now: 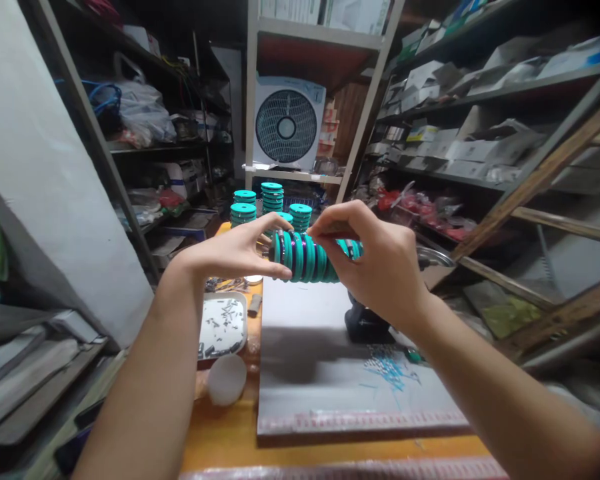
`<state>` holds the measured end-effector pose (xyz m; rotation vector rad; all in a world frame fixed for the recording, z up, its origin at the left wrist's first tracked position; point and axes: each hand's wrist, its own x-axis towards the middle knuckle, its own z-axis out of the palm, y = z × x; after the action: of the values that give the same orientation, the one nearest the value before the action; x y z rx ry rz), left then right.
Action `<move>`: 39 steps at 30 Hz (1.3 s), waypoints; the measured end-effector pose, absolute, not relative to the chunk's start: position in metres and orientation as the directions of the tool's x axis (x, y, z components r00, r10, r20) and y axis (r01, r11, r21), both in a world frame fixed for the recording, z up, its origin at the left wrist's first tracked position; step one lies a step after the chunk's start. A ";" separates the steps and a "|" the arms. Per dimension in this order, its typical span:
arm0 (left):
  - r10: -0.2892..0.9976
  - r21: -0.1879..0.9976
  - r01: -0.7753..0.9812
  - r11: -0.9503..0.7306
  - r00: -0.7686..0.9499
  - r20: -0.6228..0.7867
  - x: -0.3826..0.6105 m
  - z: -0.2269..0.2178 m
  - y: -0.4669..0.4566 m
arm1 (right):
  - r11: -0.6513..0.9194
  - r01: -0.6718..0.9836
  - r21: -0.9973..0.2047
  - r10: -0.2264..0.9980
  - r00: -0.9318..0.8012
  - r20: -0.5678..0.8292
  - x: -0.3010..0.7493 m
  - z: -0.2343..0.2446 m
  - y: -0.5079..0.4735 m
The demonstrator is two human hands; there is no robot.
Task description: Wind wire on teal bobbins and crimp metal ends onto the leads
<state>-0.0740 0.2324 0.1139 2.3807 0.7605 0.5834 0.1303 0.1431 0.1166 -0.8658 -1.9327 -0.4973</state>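
Note:
A row of teal ringed spools (307, 260), with dark and purple bands between the rings, lies level above a pale board (300, 393). At its left end my left hand (230, 252) grips it, thumb low in front and fingers over the top. My right hand (383, 257) is closed in a pinch at the top of the row, right of the middle; what its fingertips hold is too small to make out. Below the right end stands a black stand (364, 325), partly hidden by my right hand. Thin blue and pale bits (390, 370) lie scattered on the board.
Upright stacks of teal spools (271, 193) stand behind my hands. At the left are a white tray (240, 310) with small metallic pieces and a round white lid (227, 380). A box fan (287, 123) faces me, between loaded shelves (460, 100).

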 end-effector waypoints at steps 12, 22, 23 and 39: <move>0.625 0.686 0.351 -0.637 0.756 0.194 -0.074 0.114 0.232 | 0.645 0.763 0.042 0.347 -0.341 0.873 0.122 0.114 0.157; 0.613 0.662 0.336 -0.670 0.754 0.238 -0.072 0.114 0.232 | 0.640 0.758 0.126 0.373 -0.450 0.812 0.126 0.113 0.155; 0.612 0.654 0.341 -0.675 0.753 0.240 -0.072 0.114 0.232 | 0.640 0.757 0.127 0.375 -0.453 0.809 0.126 0.113 0.155; 0.590 0.627 0.326 -0.708 0.761 0.271 -0.073 0.115 0.232 | 0.617 0.757 0.216 0.393 -0.534 0.748 0.127 0.111 0.154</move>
<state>-0.0726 0.2317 0.1145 2.3933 0.6851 0.6225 0.1271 0.1538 0.1105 -0.8990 -2.1722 -0.7019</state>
